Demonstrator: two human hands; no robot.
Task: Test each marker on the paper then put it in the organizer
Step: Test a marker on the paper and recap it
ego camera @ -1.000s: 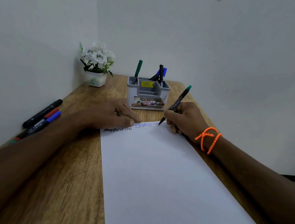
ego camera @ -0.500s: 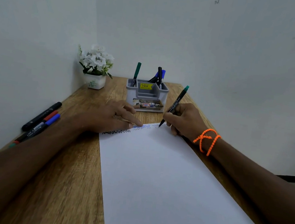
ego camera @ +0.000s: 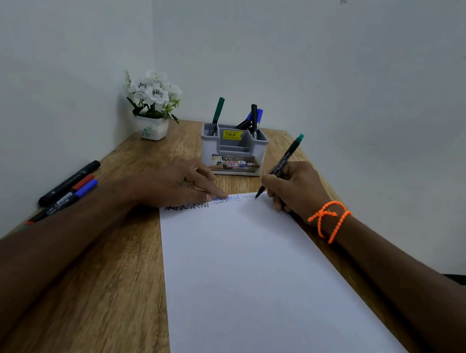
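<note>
- Right hand [ego camera: 294, 184] grips a green-capped marker [ego camera: 283, 161], fingers curled round its lower barrel; the cap end tilts up and away from the knuckles, toward the wall.
- Marker tip touches the paper [ego camera: 266, 281] just below the right fingertips, at the sheet's far edge, beside a faint zigzag line.
- Left hand [ego camera: 178, 184] lies flat with fingers straight and close together, pressing on the far left corner of the paper; its fingertips [ego camera: 219, 195] rest on a blue scribble.
- Black zigzag scribble [ego camera: 186, 207] runs along the paper's edge just under the left palm; thinner zigzags continue between the two sets of fingertips.
- Grey organizer [ego camera: 233, 150] stands just beyond both hands' fingertips, nearer the left ones, holding a green marker [ego camera: 217, 113] upright in its left compartment and black and blue markers [ego camera: 254, 119] leaning together in its right one.
- Loose markers [ego camera: 67, 189], black, red-capped and blue-capped, lie side by side on the wooden table [ego camera: 114, 293], well apart from the left fingers, beside the left forearm.
- Orange beaded bracelet [ego camera: 328, 219] wraps the right wrist.
- White flowers in a small pot [ego camera: 152, 106] stand in the far corner, beyond the left hand.
</note>
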